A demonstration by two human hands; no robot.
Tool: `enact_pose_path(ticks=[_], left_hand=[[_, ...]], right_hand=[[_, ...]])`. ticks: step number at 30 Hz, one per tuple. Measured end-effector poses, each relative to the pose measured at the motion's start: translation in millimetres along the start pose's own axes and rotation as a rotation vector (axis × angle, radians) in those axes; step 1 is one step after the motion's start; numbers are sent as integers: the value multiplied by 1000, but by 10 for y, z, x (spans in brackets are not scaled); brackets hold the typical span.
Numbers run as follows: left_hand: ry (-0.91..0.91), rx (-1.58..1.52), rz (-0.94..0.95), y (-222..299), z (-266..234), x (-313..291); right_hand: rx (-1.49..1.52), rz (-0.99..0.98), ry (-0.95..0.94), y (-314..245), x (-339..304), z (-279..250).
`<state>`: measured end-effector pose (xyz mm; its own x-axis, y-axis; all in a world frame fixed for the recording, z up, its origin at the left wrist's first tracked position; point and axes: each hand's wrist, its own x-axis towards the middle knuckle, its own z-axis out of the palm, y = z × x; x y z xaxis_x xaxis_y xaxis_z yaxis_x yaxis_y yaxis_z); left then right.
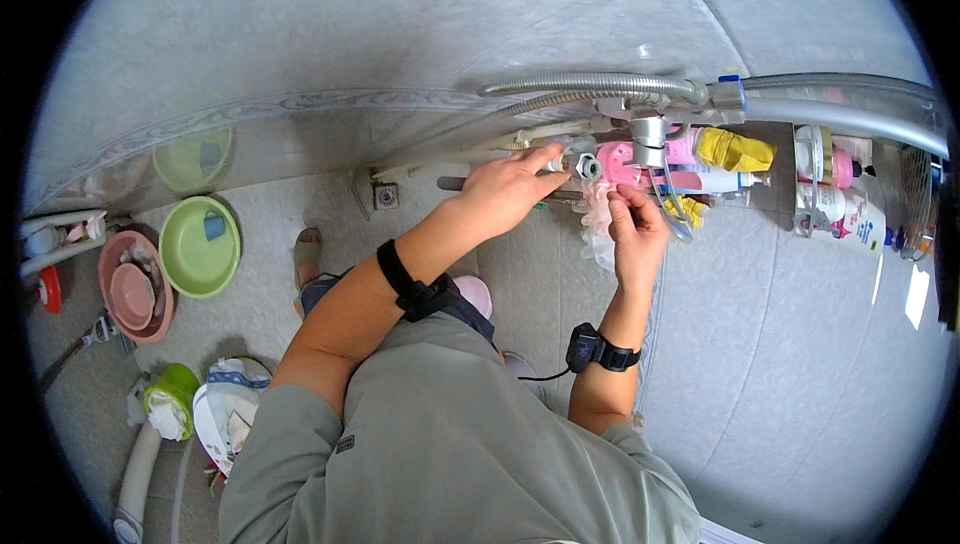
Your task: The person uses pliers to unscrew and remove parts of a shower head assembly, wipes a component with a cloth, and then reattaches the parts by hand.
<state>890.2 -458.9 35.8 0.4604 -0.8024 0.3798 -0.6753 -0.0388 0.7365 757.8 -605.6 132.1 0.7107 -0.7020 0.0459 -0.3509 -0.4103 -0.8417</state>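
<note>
My left hand reaches to the pipework at the wall. Its thumb and fingers close around the back of a metal pipe fitting, whose open hexagonal end faces right. My right hand is just right of it, thumb and fingertips pinched together. Whatever lies in that pinch is too small to make out. Close to its fingers hangs a pale, frilly bath puff. Behind it is a pink plastic holder. A chrome faucet stands above my right hand, with a clear loop of tubing below it.
Flexible metal hoses run along the wall. Bottles and a yellow cloth crowd the right, beside a rack of toiletries. On the floor at left lie a green basin, pink basins and a green bin.
</note>
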Motion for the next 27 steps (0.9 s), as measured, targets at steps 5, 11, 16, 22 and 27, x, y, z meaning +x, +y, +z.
enact_pose_path(ticks=[5, 11, 16, 22, 27], left_hand=[[-29, -23, 8, -2, -32, 5], [-32, 35, 27, -1, -56, -16], [-115, 70, -14, 57, -149, -8], [-115, 69, -36, 59, -154, 8], [6, 65, 32, -12, -85, -23]], right_hand=[[211, 138, -11, 238, -148, -51], [371, 170, -32, 300, -196, -30], [460, 154, -78, 289, -182, -1], [558, 213, -138, 354, -152, 4], [497, 190, -144, 281, -102, 36]])
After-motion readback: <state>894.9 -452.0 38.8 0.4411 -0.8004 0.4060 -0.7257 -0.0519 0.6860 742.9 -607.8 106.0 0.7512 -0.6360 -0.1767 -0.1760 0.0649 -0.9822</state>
